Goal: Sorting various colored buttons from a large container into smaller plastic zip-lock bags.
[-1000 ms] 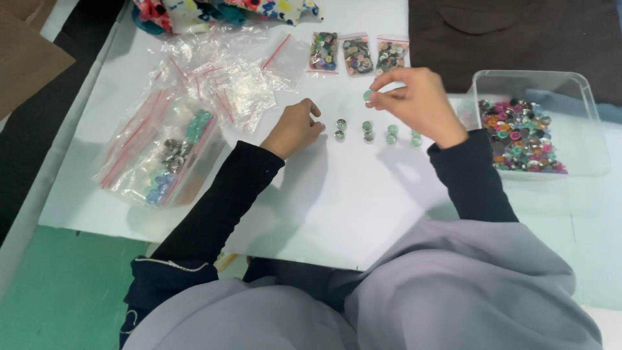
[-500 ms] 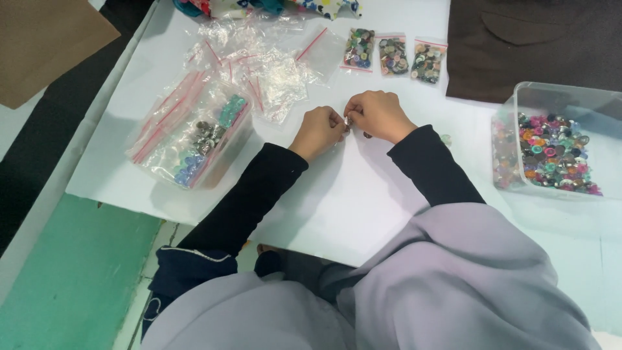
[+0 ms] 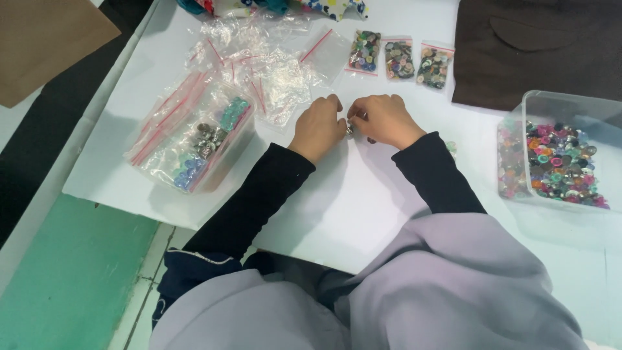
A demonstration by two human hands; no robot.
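Both hands, left (image 3: 319, 128) and right (image 3: 383, 120), pinch small buttons (image 3: 350, 128) between closed fingertips above the white surface (image 3: 363, 201); a loose grip could send them rolling toward the button tub (image 3: 551, 104).

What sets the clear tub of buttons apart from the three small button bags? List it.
The clear tub is rigid, open-topped and sits at the right edge; the three small button bags are flat, soft and lie in a row at the far side. The tub holds a big loose heap; each bag holds a small portion. Both hold mixed coloured buttons.
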